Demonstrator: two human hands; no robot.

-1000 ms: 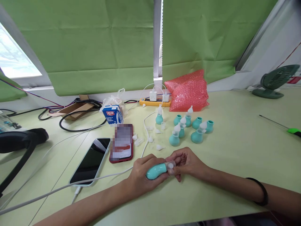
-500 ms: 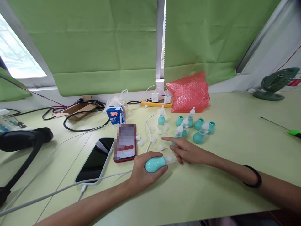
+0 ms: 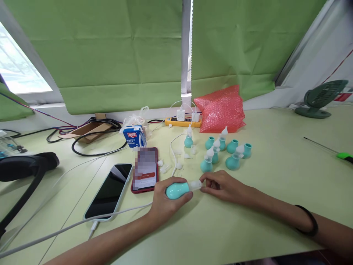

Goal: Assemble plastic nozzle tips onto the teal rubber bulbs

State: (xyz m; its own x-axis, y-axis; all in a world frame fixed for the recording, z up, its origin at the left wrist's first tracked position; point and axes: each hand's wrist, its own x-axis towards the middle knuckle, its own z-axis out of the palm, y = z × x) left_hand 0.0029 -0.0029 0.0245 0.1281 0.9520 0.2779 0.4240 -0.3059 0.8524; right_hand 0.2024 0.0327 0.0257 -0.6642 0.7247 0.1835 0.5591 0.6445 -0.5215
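My left hand (image 3: 168,198) is wrapped around the teal bulb of a nasal aspirator (image 3: 177,191). The bulb lies sideways, its clear tube pointing right. At the tube's end, the thumb and index finger of my right hand (image 3: 220,187) pinch a small whitish nozzle tip, mostly hidden by the fingers. Beyond my right hand stands an assembled aspirator (image 3: 206,164); another assembled aspirator (image 3: 233,161) is further right. Several more stand behind, among open teal bulbs (image 3: 233,146). Loose clear and white parts (image 3: 165,169) are scattered beyond my left hand.
Two phones, a dark-screened phone (image 3: 109,191) and a red-cased phone (image 3: 145,170), lie left. A white cable (image 3: 124,211) crosses near my left wrist. At the back are a milk carton (image 3: 134,136), a power strip (image 3: 171,122) and red bubble wrap (image 3: 220,112). A screwdriver (image 3: 322,144) lies right.
My right hand has gone from pointing over the loose parts to a pinch at the tube's end. A white nozzle tip is gone from the table there. My left hand keeps its hold.
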